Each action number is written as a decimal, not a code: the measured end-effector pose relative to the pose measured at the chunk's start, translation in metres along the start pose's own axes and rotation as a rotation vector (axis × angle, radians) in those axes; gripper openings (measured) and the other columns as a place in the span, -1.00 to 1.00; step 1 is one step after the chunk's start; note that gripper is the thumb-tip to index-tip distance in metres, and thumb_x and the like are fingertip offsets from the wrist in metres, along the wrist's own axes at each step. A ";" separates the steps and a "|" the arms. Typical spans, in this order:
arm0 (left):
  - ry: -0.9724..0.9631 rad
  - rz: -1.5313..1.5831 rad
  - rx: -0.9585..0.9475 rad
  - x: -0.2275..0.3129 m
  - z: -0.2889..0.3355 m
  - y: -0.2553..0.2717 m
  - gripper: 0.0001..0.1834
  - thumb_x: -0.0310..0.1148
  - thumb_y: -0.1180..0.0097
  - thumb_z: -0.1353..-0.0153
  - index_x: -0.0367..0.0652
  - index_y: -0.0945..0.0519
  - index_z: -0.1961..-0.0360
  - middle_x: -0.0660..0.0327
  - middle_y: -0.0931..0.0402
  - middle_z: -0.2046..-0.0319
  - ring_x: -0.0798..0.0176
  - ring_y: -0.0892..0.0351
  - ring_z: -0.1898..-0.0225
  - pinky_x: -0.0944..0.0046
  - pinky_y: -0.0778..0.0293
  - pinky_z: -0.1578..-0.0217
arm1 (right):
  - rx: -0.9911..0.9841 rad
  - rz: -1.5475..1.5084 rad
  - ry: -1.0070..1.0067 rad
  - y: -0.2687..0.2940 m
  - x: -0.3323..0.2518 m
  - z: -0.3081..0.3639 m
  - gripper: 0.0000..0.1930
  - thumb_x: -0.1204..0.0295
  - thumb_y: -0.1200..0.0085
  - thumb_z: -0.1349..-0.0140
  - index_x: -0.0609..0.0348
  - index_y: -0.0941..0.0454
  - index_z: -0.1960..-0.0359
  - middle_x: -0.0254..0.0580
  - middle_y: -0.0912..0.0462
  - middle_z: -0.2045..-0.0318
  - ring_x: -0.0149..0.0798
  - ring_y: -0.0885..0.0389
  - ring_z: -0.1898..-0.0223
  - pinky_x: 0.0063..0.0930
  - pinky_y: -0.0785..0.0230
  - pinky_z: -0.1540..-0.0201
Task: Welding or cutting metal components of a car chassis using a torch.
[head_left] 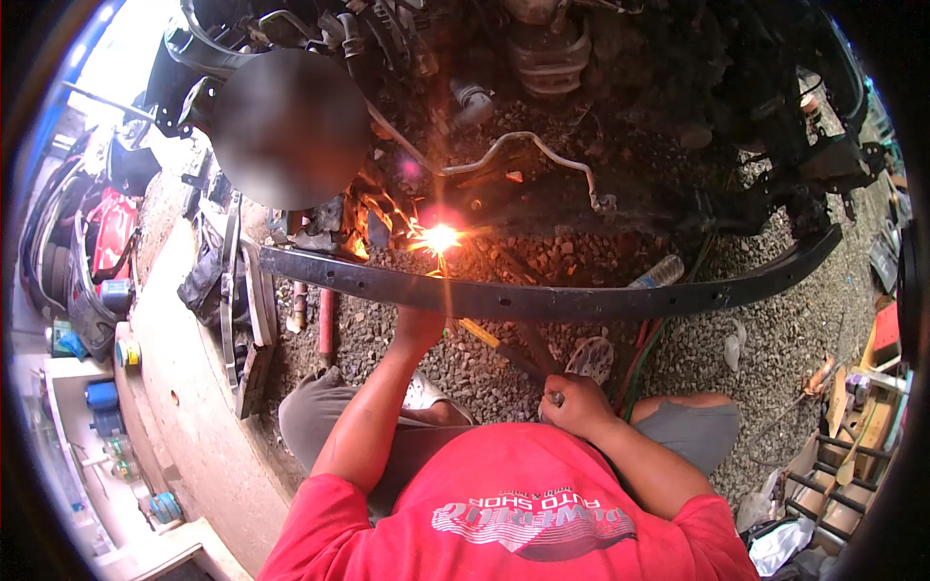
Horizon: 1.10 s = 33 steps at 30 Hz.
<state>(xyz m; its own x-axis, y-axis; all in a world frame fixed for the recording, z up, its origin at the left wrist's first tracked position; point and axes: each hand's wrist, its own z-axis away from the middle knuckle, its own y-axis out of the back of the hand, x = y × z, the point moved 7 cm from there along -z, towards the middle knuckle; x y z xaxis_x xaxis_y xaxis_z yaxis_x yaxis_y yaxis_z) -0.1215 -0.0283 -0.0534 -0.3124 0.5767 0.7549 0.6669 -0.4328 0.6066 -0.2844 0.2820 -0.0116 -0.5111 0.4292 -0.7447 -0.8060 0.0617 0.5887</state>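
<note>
My right hand (579, 405) is closed around the dark rear end of a cutting torch (481, 334), whose yellowish front part slants up and left beneath a long black metal bar (542, 300). Just beyond the bar, a glaring flame with flying sparks (441, 238) burns against rusty, orange-lit metal (366, 218). My left hand (419, 327) reaches under the bar near the torch's front; its fingers are hidden behind the bar. Red and green hoses (641, 366) run over the gravel close to my right hand.
Dark vehicle parts and a bent metal pipe (523, 137) lie beyond the bar. A plastic bottle (661, 272) rests on gravel behind it. A concrete ledge (179, 334) runs along the left, with bags beside it. Cardboard and a black rack (838, 474) stand at the right.
</note>
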 end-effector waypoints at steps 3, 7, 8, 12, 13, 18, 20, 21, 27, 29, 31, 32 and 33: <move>0.189 0.227 -0.099 -0.025 0.008 -0.006 -0.91 -0.47 -0.22 -0.44 -0.27 -0.64 0.22 -0.04 -0.63 0.36 -0.13 -0.65 0.23 -0.17 -0.52 0.12 | -0.023 0.006 -0.013 -0.003 0.001 -0.001 -0.84 0.27 -0.30 -0.28 0.04 -0.67 0.23 0.16 -0.78 0.32 0.34 -0.80 0.21 0.23 -0.62 0.20; 0.109 0.003 -0.105 -0.025 0.009 -0.007 -0.93 -0.48 -0.24 -0.46 -0.27 -0.69 0.16 0.02 -0.70 0.30 -0.01 -0.69 0.21 -0.09 -0.57 0.12 | -0.005 -0.021 0.012 -0.003 0.003 -0.001 -0.84 0.27 -0.30 -0.28 0.04 -0.67 0.24 0.16 -0.77 0.31 0.36 -0.78 0.22 0.25 -0.61 0.20; 0.088 -0.054 -0.107 -0.025 0.009 -0.007 -0.93 -0.48 -0.25 -0.47 -0.26 -0.70 0.15 0.04 -0.71 0.28 0.02 -0.70 0.20 -0.07 -0.58 0.12 | -0.006 -0.023 0.010 -0.003 0.003 -0.001 -0.84 0.27 -0.30 -0.28 0.04 -0.67 0.25 0.17 -0.77 0.31 0.36 -0.78 0.23 0.25 -0.60 0.19; 0.026 -0.229 -0.105 -0.026 0.011 -0.005 -0.92 -0.49 -0.26 -0.48 -0.26 -0.74 0.11 0.09 -0.76 0.24 0.11 -0.73 0.18 0.00 -0.62 0.12 | 0.014 -0.006 0.045 0.000 -0.001 -0.001 -0.84 0.27 -0.30 -0.28 0.05 -0.67 0.25 0.18 -0.76 0.31 0.36 -0.78 0.23 0.26 -0.60 0.20; 0.002 -0.260 -0.115 -0.024 0.011 -0.007 -0.91 -0.47 -0.27 -0.47 -0.26 -0.74 0.10 0.05 -0.77 0.22 0.06 -0.74 0.16 -0.03 -0.62 0.08 | 0.021 -0.007 0.048 0.000 -0.001 -0.001 -0.85 0.28 -0.29 -0.28 0.04 -0.68 0.25 0.18 -0.76 0.32 0.35 -0.78 0.24 0.26 -0.60 0.20; 0.253 0.096 -0.076 -0.024 0.011 -0.006 -0.87 -0.43 -0.26 -0.47 -0.28 -0.74 0.10 0.02 -0.77 0.21 -0.04 -0.73 0.13 -0.07 -0.59 -0.02 | 0.037 -0.017 0.042 0.004 -0.003 0.000 -0.86 0.28 -0.29 -0.28 0.04 -0.68 0.25 0.16 -0.77 0.35 0.35 -0.78 0.25 0.25 -0.61 0.20; 0.153 0.041 0.006 -0.018 0.010 0.005 -0.86 -0.42 -0.24 -0.49 -0.29 -0.73 0.11 0.03 -0.75 0.24 -0.02 -0.71 0.16 -0.07 -0.58 0.01 | 0.024 -0.015 0.012 0.003 -0.004 -0.001 -0.86 0.29 -0.29 -0.28 0.04 -0.68 0.26 0.15 -0.77 0.38 0.35 -0.78 0.25 0.24 -0.61 0.20; 0.153 0.039 0.008 -0.018 0.010 0.009 -0.86 -0.42 -0.24 -0.49 -0.29 -0.73 0.11 0.03 -0.75 0.24 -0.02 -0.71 0.16 -0.07 -0.58 0.01 | 0.023 -0.016 0.015 0.004 -0.005 -0.001 -0.86 0.29 -0.29 -0.28 0.04 -0.68 0.26 0.15 -0.77 0.38 0.35 -0.78 0.25 0.24 -0.61 0.20; 0.345 -0.018 -0.071 -0.021 0.008 0.011 -0.83 -0.35 -0.27 -0.50 -0.24 -0.75 0.17 0.02 -0.75 0.26 -0.05 -0.70 0.18 -0.10 -0.56 0.04 | 0.038 -0.026 0.039 0.006 -0.003 0.000 -0.86 0.30 -0.30 -0.27 0.04 -0.68 0.26 0.16 -0.76 0.32 0.35 -0.77 0.23 0.23 -0.62 0.20; 0.122 -0.279 0.041 -0.017 0.007 0.025 -0.83 -0.31 -0.31 -0.49 -0.19 -0.76 0.17 0.02 -0.75 0.25 -0.11 -0.69 0.16 -0.15 -0.53 0.04 | 0.008 -0.009 0.030 0.001 -0.003 -0.001 -0.87 0.30 -0.30 -0.27 0.04 -0.69 0.25 0.18 -0.76 0.30 0.36 -0.77 0.21 0.23 -0.61 0.19; 0.131 -0.332 -0.001 -0.024 0.006 0.024 -0.83 -0.30 -0.33 -0.49 -0.18 -0.75 0.15 0.03 -0.74 0.23 -0.13 -0.68 0.13 -0.17 -0.51 0.02 | -0.002 -0.020 0.026 0.000 -0.003 -0.001 -0.86 0.30 -0.30 -0.26 0.04 -0.69 0.25 0.18 -0.76 0.31 0.36 -0.77 0.21 0.23 -0.61 0.18; 0.139 -0.379 -0.046 -0.025 0.004 0.021 -0.84 -0.29 -0.34 -0.48 -0.16 -0.75 0.13 0.04 -0.74 0.21 -0.14 -0.68 0.11 -0.18 -0.50 0.01 | -0.009 -0.029 0.017 0.001 -0.002 0.000 -0.86 0.30 -0.30 -0.26 0.04 -0.69 0.25 0.18 -0.76 0.32 0.36 -0.78 0.21 0.24 -0.61 0.18; 0.137 -0.375 -0.049 -0.024 0.004 0.020 -0.84 -0.29 -0.34 -0.48 -0.16 -0.75 0.13 0.04 -0.74 0.21 -0.14 -0.68 0.11 -0.18 -0.50 0.01 | -0.006 -0.028 0.013 0.002 -0.001 0.000 -0.86 0.30 -0.30 -0.26 0.04 -0.69 0.25 0.18 -0.76 0.32 0.36 -0.78 0.21 0.24 -0.61 0.18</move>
<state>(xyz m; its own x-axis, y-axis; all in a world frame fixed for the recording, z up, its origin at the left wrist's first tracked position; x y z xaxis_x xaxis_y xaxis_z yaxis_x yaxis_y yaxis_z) -0.0981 -0.0481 -0.0602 -0.6176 0.6048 0.5028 0.4574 -0.2438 0.8552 -0.2850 0.2818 -0.0095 -0.4922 0.4160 -0.7647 -0.8218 0.0677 0.5658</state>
